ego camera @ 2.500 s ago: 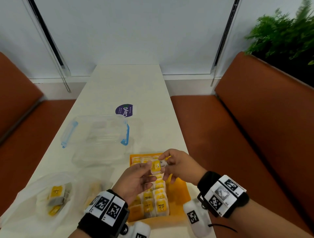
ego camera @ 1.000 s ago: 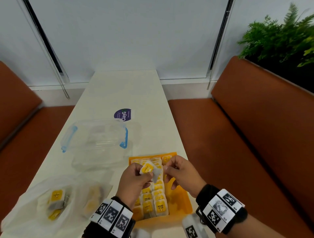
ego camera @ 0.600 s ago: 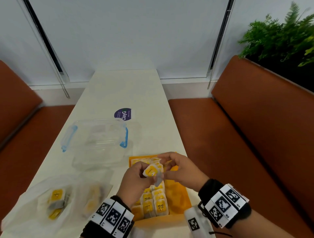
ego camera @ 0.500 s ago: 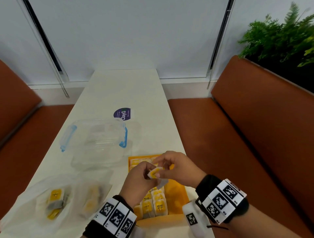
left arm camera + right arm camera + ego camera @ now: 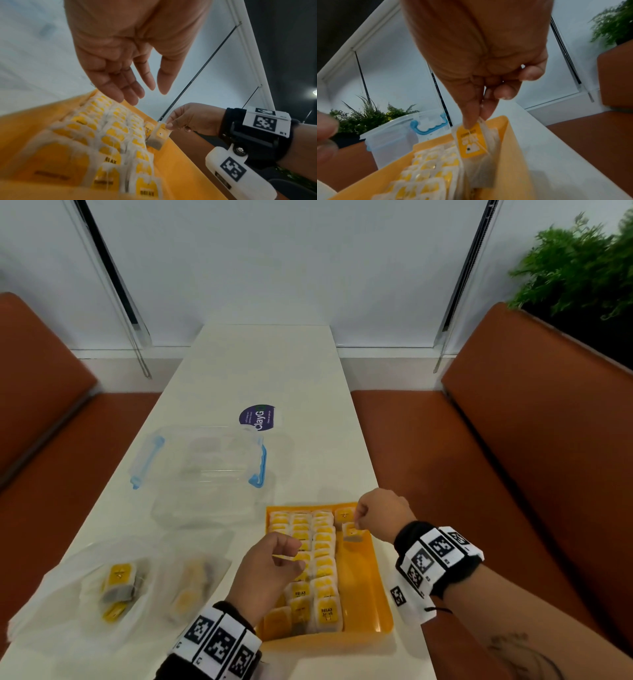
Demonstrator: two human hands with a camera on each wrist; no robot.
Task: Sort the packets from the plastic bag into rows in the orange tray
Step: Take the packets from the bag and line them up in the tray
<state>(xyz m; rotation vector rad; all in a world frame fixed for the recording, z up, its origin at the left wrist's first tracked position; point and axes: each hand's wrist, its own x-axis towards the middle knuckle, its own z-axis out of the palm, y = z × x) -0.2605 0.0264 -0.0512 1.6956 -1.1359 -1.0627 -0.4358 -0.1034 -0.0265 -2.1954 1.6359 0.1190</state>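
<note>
The orange tray (image 5: 371, 587) sits at the table's near right edge, with rows of yellow-labelled packets (image 5: 318, 563) filling its left part. My right hand (image 5: 380, 518) pinches one packet (image 5: 352, 533) by its top and holds it over the tray's far right column; the same packet (image 5: 471, 142) hangs from thumb and finger in the right wrist view. My left hand (image 5: 270, 570) hovers above the tray's left rows, fingers loosely curled and holding nothing; its fingers (image 5: 120, 86) look relaxed. The plastic bag (image 5: 113, 583) lies at the near left with several packets inside.
A clear plastic box with blue clips (image 5: 202, 460) stands beyond the tray, its lid (image 5: 212, 508) lying beside it. A purple sticker (image 5: 257, 416) is further up the table. Orange benches (image 5: 513, 474) run along both sides. A green plant (image 5: 579, 268) is at the far right.
Both hands held the packet together over the tray. Now the left hand has let go and drawn back, and the right hand has carried the packet to the tray's far right corner.
</note>
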